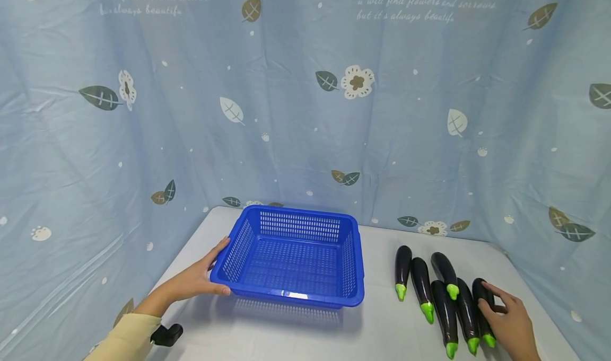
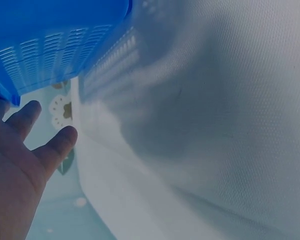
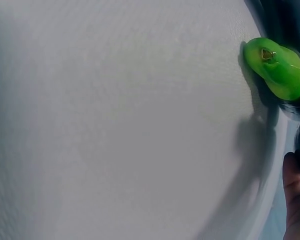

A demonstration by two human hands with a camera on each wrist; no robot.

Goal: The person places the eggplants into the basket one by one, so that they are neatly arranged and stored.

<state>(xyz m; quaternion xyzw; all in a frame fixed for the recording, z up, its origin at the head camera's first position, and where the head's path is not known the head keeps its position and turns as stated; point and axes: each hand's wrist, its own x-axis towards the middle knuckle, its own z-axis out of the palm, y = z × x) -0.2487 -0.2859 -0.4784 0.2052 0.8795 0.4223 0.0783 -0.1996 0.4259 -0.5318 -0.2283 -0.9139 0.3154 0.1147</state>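
A blue plastic basket [image 1: 291, 299] with slotted sides stands left of centre on the white table. My left hand [image 1: 195, 281] touches its left side, thumb along the front left corner and fingers at the rim. In the left wrist view, two spread fingers lie just below the basket [image 2: 60, 50]. At the right, several dark eggplants with green stem ends lie close together. My right hand [image 1: 511, 318] has thumb and forefinger on the outermost eggplant [image 1: 482, 297]. The right wrist view shows a fingertip at a dark eggplant and a green stem end [image 3: 277, 70] above.
The white tabletop [image 1: 377, 318] ends at a blue curtain [image 1: 286, 138] with leaf and flower prints, behind and at both sides. One eggplant [image 1: 445, 271] lies partly across its neighbours. A black piece [image 1: 167, 335] sits beside my left wrist.
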